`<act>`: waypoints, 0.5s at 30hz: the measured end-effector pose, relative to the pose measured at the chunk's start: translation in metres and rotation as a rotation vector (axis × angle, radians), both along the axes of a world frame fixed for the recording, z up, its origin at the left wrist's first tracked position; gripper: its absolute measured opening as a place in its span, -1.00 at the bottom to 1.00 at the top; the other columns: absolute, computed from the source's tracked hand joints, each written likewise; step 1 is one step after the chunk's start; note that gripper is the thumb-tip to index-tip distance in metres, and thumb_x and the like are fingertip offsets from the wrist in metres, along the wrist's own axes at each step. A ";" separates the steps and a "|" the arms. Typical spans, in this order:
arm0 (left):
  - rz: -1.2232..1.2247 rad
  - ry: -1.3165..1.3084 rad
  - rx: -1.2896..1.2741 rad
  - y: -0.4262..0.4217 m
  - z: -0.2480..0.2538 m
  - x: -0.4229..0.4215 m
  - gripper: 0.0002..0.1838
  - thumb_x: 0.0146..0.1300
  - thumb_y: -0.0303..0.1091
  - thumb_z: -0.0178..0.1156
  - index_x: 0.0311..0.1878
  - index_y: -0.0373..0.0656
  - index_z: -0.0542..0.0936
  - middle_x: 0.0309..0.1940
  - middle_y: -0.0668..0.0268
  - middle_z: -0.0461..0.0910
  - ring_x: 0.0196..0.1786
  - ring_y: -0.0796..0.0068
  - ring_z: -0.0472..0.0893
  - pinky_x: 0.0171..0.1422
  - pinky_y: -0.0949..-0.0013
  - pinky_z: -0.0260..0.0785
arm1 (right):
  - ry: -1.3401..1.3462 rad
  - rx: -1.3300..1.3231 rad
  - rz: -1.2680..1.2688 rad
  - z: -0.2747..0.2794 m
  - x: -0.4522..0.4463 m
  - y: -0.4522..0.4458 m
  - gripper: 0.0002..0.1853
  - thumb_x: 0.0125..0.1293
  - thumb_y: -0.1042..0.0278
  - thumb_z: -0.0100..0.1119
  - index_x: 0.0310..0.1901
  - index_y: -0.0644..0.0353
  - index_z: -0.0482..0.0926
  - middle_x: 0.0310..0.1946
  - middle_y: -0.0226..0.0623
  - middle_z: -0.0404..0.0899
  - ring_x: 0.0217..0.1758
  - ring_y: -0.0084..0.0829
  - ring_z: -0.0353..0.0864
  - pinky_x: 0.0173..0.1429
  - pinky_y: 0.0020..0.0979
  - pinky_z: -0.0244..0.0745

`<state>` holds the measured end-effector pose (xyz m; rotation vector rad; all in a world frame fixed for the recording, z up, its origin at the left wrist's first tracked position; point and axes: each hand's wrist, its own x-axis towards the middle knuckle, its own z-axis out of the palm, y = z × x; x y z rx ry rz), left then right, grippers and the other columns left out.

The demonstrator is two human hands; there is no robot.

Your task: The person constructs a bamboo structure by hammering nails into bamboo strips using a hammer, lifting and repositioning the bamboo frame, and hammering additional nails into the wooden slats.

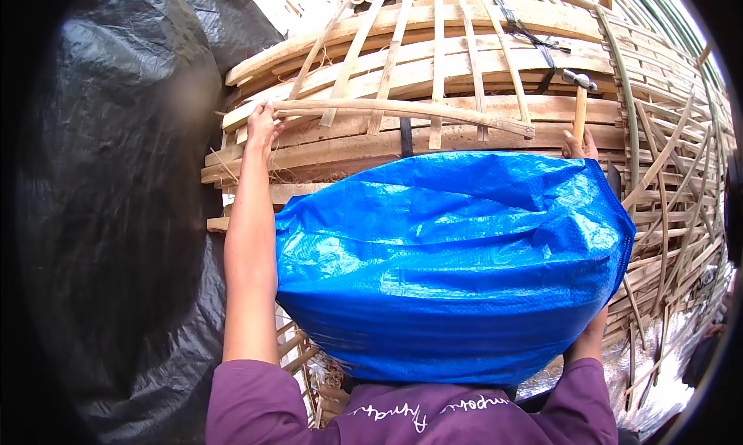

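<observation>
My left hand (265,125) is closed around the left end of a flat bamboo strip (387,106). This strip lies crosswise over the ends of several thin slats (436,73) that fan out away from me. Beyond the blue sheet, my right hand (579,145) grips a hammer (580,108) low on its wooden handle, with the metal head pointing up. The shiny blue woven sheet (433,244) spreads in front of my body and hides most of my right forearm.
Stacked sawn boards (340,155) lie under the slats, with black ties (405,135) around some. A black plastic tarp (131,174) covers the left side. Woven bamboo strips (673,182) curve along the right, some sticking out at angles.
</observation>
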<state>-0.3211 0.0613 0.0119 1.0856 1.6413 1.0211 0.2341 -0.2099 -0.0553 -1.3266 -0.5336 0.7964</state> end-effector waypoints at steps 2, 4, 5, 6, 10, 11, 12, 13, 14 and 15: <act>0.005 0.000 0.048 -0.006 0.005 0.006 -0.68 0.49 -0.11 0.00 0.14 -0.07 0.47 -0.13 0.32 0.52 -0.21 0.50 0.53 -0.23 0.42 0.52 | -0.016 -0.003 0.004 -0.003 0.003 0.001 -0.56 0.29 0.41 0.27 0.15 0.24 0.35 -0.61 -0.55 0.29 -0.61 -0.73 0.28 -0.62 -0.66 0.17; -0.038 0.061 0.073 0.005 -0.011 -0.004 -0.70 0.48 -0.13 0.01 0.08 -0.11 0.50 -0.18 0.33 0.54 -0.26 0.51 0.54 -0.27 0.44 0.52 | 0.008 0.010 0.010 0.008 -0.006 -0.003 -0.57 0.30 0.42 0.26 0.15 0.24 0.35 -0.62 -0.57 0.28 -0.62 -0.74 0.27 -0.61 -0.66 0.17; -0.078 0.120 0.096 0.011 -0.019 -0.012 -0.71 0.47 -0.15 0.02 0.02 -0.16 0.53 -0.23 0.33 0.55 -0.31 0.52 0.56 -0.32 0.46 0.51 | 0.006 0.007 -0.001 0.009 -0.007 -0.002 -0.58 0.31 0.42 0.25 0.14 0.24 0.36 -0.62 -0.57 0.28 -0.63 -0.74 0.26 -0.61 -0.66 0.16; -0.079 0.239 0.188 0.011 -0.023 -0.010 -0.73 0.45 -0.21 0.03 -0.12 -0.22 0.57 -0.36 0.35 0.57 -0.44 0.55 0.56 -0.40 0.51 0.49 | 0.006 0.014 0.000 0.010 -0.008 -0.003 -0.59 0.31 0.42 0.25 0.13 0.23 0.36 -0.62 -0.57 0.28 -0.63 -0.74 0.26 -0.61 -0.66 0.16; -0.160 0.296 0.246 0.016 -0.026 -0.011 -0.74 0.41 -0.25 0.05 -0.13 -0.25 0.60 -0.42 0.32 0.61 -0.46 0.58 0.60 -0.40 0.48 0.49 | -0.008 -0.042 -0.061 0.019 -0.015 -0.004 -0.64 0.31 0.44 0.23 0.09 0.22 0.38 -0.63 -0.57 0.28 -0.64 -0.73 0.25 -0.62 -0.65 0.15; -0.160 0.298 0.243 0.016 -0.029 -0.010 -0.74 0.41 -0.25 0.05 -0.13 -0.25 0.60 -0.42 0.32 0.61 -0.46 0.58 0.60 -0.40 0.48 0.49 | -0.007 -0.044 -0.061 0.020 -0.015 -0.004 -0.64 0.31 0.44 0.23 0.09 0.22 0.38 -0.63 -0.57 0.28 -0.64 -0.73 0.25 -0.62 -0.65 0.15; -0.166 0.334 0.253 0.015 -0.029 -0.005 -0.74 0.41 -0.25 0.05 -0.12 -0.26 0.60 -0.39 0.30 0.62 -0.46 0.57 0.61 -0.40 0.47 0.49 | -0.006 -0.048 -0.037 0.021 -0.014 -0.004 -0.66 0.31 0.44 0.23 0.07 0.22 0.38 -0.64 -0.57 0.28 -0.65 -0.73 0.25 -0.62 -0.64 0.14; -0.172 0.370 0.260 0.012 -0.028 -0.002 -0.73 0.41 -0.24 0.05 -0.12 -0.26 0.60 -0.37 0.29 0.64 -0.45 0.56 0.62 -0.39 0.47 0.50 | -0.005 -0.054 -0.012 0.020 -0.012 -0.004 -0.68 0.31 0.45 0.22 0.05 0.22 0.38 -0.65 -0.57 0.27 -0.65 -0.72 0.25 -0.62 -0.63 0.14; -0.180 0.395 0.261 0.020 -0.034 -0.006 -0.75 0.40 -0.25 0.08 -0.12 -0.26 0.60 -0.33 0.29 0.66 -0.42 0.56 0.63 -0.37 0.47 0.51 | -0.013 -0.004 0.019 0.008 -0.004 -0.002 -0.69 0.31 0.46 0.22 0.03 0.22 0.39 -0.66 -0.57 0.27 -0.66 -0.72 0.26 -0.62 -0.63 0.13; -0.179 0.394 0.258 0.017 -0.035 -0.004 -0.75 0.40 -0.25 0.08 -0.12 -0.26 0.60 -0.33 0.29 0.66 -0.42 0.56 0.63 -0.37 0.47 0.51 | -0.013 -0.008 0.021 0.007 -0.003 -0.001 -0.69 0.31 0.46 0.22 0.03 0.22 0.39 -0.66 -0.57 0.27 -0.66 -0.72 0.26 -0.62 -0.63 0.13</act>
